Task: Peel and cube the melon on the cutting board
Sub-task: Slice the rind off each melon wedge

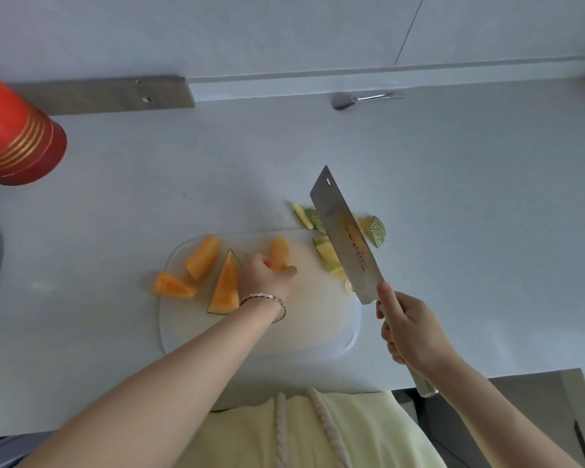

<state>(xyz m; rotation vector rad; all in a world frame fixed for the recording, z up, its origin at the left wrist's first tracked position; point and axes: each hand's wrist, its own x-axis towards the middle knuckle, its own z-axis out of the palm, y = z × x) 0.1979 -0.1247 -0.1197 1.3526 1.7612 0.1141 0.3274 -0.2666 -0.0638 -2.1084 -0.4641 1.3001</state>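
Noting left hand (267,276) pinches peeled melon piece (280,252); right hand (409,329) grips cleaver (341,238), raised at 3 o'clock. I judge a slipping piece exposes the left hand to the blade.

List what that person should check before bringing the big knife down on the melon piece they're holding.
1. Grip: the right hand is wrapped round the cleaver handle. Ok.
2. Hold: the left hand holds the peeled melon piece on the cutting board. Ok.
3. Fingertips tucked away from the cut line: cannot tell, the hand hides them.
4. Blade apart from the left hand: ok.
5. Board free of rind scraps: not ok, some lie at its far right corner.
6. All pieces peeled: not ok, one wedge has green rind.
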